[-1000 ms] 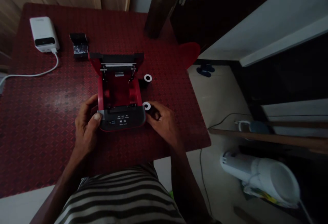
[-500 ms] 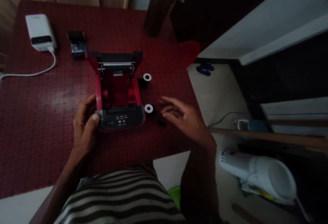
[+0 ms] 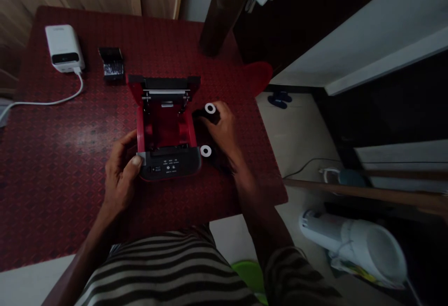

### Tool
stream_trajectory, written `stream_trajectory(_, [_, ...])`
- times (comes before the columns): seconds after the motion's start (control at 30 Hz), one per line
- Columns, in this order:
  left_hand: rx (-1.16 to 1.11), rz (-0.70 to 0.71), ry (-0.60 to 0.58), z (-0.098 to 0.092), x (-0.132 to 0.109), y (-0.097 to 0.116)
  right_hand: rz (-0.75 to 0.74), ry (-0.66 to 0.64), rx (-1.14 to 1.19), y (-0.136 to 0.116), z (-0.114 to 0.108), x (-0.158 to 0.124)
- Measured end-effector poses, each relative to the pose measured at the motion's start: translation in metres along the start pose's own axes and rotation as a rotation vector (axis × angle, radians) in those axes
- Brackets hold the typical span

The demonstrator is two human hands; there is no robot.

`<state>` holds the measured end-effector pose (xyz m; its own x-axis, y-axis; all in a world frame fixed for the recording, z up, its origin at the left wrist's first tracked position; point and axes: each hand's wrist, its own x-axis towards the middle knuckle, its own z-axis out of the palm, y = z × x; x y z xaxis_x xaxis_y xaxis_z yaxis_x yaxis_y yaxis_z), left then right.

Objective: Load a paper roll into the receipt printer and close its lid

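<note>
A small red printer (image 3: 165, 128) with a grey front panel stands open on the red table (image 3: 70, 156), its lid tipped back. My left hand (image 3: 121, 177) grips the printer's front left corner, thumb on the grey panel. My right hand (image 3: 222, 128) is closed around the far black roll with a white core (image 3: 210, 109), just right of the printer. A second black roll with a white core (image 3: 206, 151) lies by the printer's front right corner, beside my right wrist.
A white box-shaped device (image 3: 65, 48) with a white cable (image 3: 52, 100) sits at the table's back left, a small black gadget (image 3: 112, 64) next to it. A dark post (image 3: 220, 11) rises behind. On the floor to the right lie a white appliance (image 3: 353, 245) and a cord.
My right hand let go of the near roll, swung out to the right, then came in onto the far roll. The left hand stayed on the printer.
</note>
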<state>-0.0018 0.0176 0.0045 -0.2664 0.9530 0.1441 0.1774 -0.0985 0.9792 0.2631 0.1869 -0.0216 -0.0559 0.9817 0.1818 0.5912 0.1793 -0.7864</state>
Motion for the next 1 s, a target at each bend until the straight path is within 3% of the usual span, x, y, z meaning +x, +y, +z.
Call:
stream_trajectory(0.1, [0.009, -0.006, -0.004, 0.0, -0.001, 0.001, -0.019, 0.038, 0.094, -0.008, -0.03, -0.01])
stream_trajectory(0.2, [0.02, -0.006, 0.003, 0.0, -0.002, 0.0, -0.076, 0.0, 0.175, -0.034, -0.068, -0.023])
stream_trajectory(0.33, [0.016, -0.012, 0.008, 0.0, -0.003, -0.002, -0.103, -0.261, 0.266, -0.082, -0.096, -0.04])
stream_trajectory(0.43, [0.02, -0.007, 0.004, 0.0, -0.003, -0.004, -0.203, -0.437, 0.16, -0.108, -0.087, -0.044])
stream_trajectory(0.5, [0.008, -0.014, -0.009, -0.001, -0.004, -0.005, -0.301, -0.473, 0.017, -0.119, -0.071, -0.043])
stream_trajectory(0.6, [-0.009, -0.055, -0.022, -0.002, -0.004, -0.007, -0.401, -0.483, -0.213, -0.131, -0.045, -0.039])
stream_trajectory(0.77, [-0.026, -0.09, -0.03, -0.003, -0.006, -0.005, -0.429, -0.508, -0.525, -0.145, -0.017, -0.042])
stream_trajectory(0.9, [-0.041, -0.097, -0.032, -0.002, -0.006, -0.004, -0.49, -0.42, -0.589, -0.143, -0.003, -0.043])
stream_trajectory(1.0, [-0.043, -0.104, -0.042, -0.002, -0.006, -0.003, -0.46, -0.432, -0.603, -0.14, 0.003, -0.038])
